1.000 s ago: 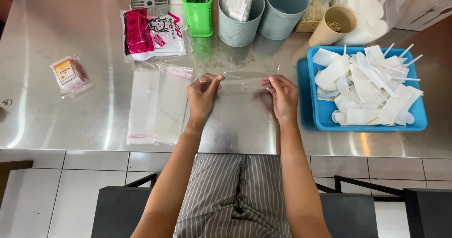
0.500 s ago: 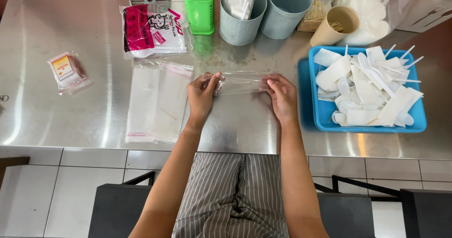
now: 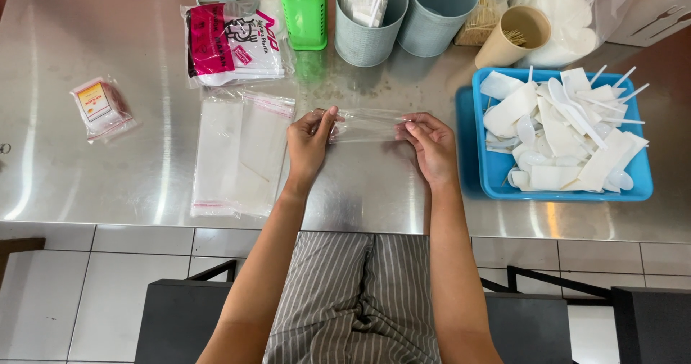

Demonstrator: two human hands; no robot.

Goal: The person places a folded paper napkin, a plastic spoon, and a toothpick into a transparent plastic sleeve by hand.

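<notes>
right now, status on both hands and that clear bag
Left hand and right hand each pinch one end of the clear sleeve bag, held over the steel table. Nothing between them.

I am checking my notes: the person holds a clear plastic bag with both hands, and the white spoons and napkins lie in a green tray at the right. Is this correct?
Not quite. In the head view the tray is blue, not green. The rest holds: the left hand and right hand hold the clear plastic bag, and the spoons and napkins lie in it at the right.

Glossy clear plastic sleeve (image 3: 367, 125), brushed-steel table (image 3: 108, 184)
</notes>
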